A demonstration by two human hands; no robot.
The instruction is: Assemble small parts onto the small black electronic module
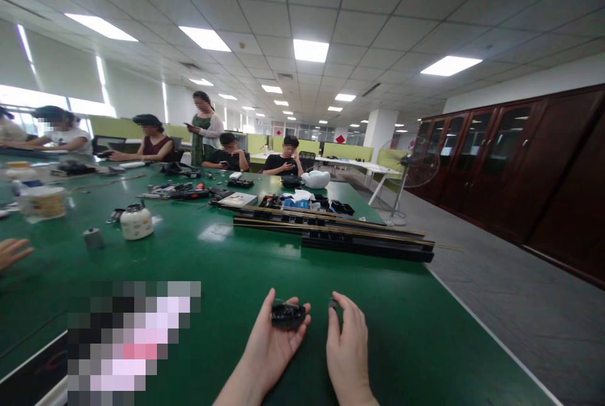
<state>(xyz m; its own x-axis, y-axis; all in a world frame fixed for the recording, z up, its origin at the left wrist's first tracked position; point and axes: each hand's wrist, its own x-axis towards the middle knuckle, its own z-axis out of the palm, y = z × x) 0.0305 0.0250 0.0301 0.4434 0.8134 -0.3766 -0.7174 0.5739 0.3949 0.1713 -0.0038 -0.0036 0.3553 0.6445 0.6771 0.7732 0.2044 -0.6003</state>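
Note:
My left hand is palm up above the green table, its fingers curled around a small black plastic part with a hollow, uneven upper face. What exact kind of part it is, I cannot make out. Just to the right, my right hand pinches a small dark grey piece between thumb and fingertips. The two hands are apart, at about the same height. Details of the grey piece are too small to read.
Long black rails with thin brass-coloured rods lie across the table ahead. A cream jar and a grey cylinder stand left. Another person's hand reaches in at the left edge. Several people sit farther back; a fan stands right.

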